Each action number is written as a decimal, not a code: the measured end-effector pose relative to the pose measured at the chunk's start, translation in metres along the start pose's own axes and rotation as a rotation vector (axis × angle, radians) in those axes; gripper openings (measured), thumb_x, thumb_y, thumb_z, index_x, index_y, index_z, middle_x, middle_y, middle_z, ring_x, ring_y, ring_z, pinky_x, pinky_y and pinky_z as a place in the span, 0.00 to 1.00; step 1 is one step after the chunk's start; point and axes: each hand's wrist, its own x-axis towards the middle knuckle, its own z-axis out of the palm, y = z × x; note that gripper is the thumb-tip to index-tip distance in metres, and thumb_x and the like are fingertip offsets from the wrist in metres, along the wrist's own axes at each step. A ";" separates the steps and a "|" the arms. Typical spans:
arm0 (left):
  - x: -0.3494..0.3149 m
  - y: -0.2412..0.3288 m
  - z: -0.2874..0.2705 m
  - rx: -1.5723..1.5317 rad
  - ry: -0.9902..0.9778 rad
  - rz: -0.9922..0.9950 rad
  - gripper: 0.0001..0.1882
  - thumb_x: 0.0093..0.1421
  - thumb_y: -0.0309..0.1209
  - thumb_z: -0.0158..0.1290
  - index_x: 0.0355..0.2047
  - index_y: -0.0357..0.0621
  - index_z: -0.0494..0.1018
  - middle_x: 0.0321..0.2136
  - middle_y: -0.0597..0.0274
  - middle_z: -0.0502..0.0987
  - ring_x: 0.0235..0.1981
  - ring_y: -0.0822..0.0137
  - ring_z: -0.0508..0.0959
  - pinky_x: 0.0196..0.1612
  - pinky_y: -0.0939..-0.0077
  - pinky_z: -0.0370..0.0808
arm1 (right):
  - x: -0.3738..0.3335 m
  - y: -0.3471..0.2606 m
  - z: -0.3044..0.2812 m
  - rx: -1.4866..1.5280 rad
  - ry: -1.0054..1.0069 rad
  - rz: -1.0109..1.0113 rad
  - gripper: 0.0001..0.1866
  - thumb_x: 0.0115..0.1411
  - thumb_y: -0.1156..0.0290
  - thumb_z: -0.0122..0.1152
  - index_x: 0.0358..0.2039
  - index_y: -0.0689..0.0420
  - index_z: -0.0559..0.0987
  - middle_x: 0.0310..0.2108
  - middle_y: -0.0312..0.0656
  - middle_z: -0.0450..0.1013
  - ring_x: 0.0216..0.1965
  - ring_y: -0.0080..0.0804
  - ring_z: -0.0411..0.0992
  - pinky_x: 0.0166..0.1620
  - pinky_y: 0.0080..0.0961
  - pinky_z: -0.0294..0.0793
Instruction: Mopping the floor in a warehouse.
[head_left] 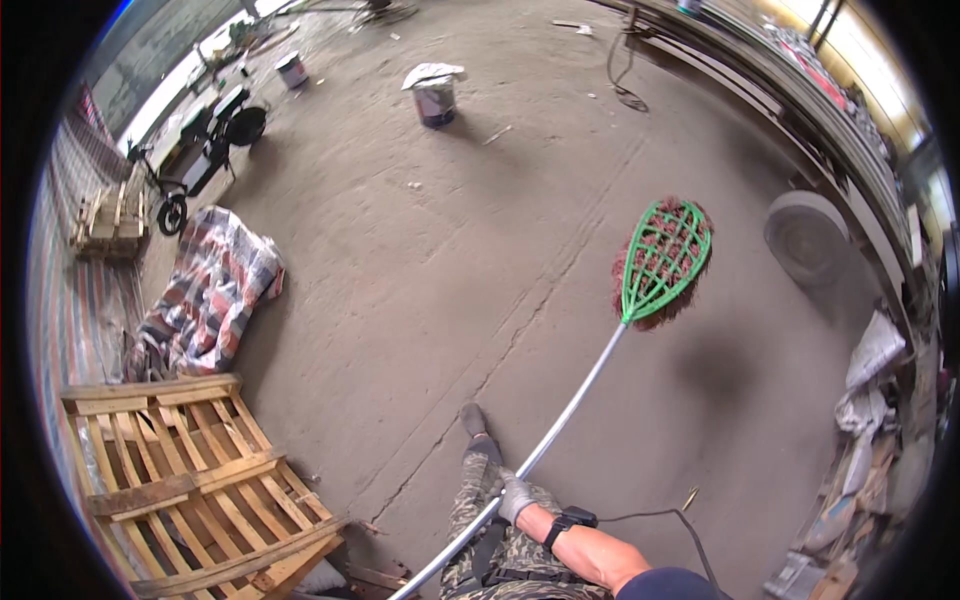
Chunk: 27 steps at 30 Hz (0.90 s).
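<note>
My right hand [516, 497], in a grey glove, is closed around the pale metal pole [575, 402] of a long-handled broom. Its head [668, 258] is a green, leaf-shaped plastic lattice with shaggy reddish-brown fibres showing through and around it. That head is out ahead and to the right, over the concrete floor; whether it touches the floor I cannot tell. From the head the pole slants down past my legs to the lower left edge, where its end leaves the picture. My left hand is not in view.
Wooden pallets [200, 490] lie close on the left, with a striped tarp [215, 285] beyond. Farther off stand a scooter [205, 150] and a covered bucket [435, 95]. A round grey object [805, 238], a long metal frame [770, 90] and scraps [860, 430] line the right.
</note>
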 end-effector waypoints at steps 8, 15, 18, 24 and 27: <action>-0.007 0.017 -0.012 -0.252 -0.027 -0.323 0.05 0.47 0.35 0.50 0.24 0.53 0.72 0.19 0.53 0.73 0.23 0.52 0.73 0.26 0.63 0.68 | 0.025 0.017 0.128 -0.437 0.018 0.005 0.12 0.52 0.66 0.55 0.16 0.52 0.65 0.08 0.36 0.58 0.08 0.28 0.59 0.11 0.27 0.64; 0.001 0.103 -0.026 -0.369 0.013 -0.593 0.08 0.48 0.40 0.50 0.24 0.54 0.72 0.17 0.55 0.72 0.22 0.52 0.73 0.26 0.61 0.68 | 0.036 0.009 0.238 -0.699 -0.123 -0.023 0.13 0.52 0.64 0.54 0.15 0.53 0.65 0.10 0.35 0.58 0.09 0.28 0.58 0.14 0.28 0.64; 0.048 0.150 -0.059 -0.296 0.010 -0.603 0.08 0.47 0.40 0.50 0.26 0.53 0.72 0.19 0.54 0.73 0.23 0.53 0.74 0.27 0.61 0.68 | 0.071 -0.025 0.284 -0.746 -0.158 0.016 0.14 0.50 0.63 0.56 0.15 0.53 0.65 0.10 0.35 0.59 0.09 0.28 0.58 0.14 0.29 0.63; 0.157 0.238 -0.105 -0.530 0.032 -0.396 0.11 0.45 0.37 0.54 0.29 0.46 0.72 0.21 0.53 0.74 0.24 0.58 0.74 0.30 0.67 0.70 | 0.135 -0.149 0.348 -0.730 -0.169 0.013 0.11 0.50 0.63 0.58 0.23 0.53 0.66 0.13 0.35 0.60 0.09 0.26 0.59 0.13 0.28 0.64; 0.197 0.269 -0.116 -0.620 -0.008 -0.322 0.11 0.45 0.35 0.55 0.28 0.44 0.72 0.20 0.55 0.74 0.23 0.62 0.74 0.30 0.70 0.70 | 0.140 -0.212 0.369 -0.649 -0.180 -0.012 0.11 0.51 0.63 0.57 0.23 0.54 0.66 0.13 0.35 0.61 0.09 0.26 0.60 0.13 0.29 0.64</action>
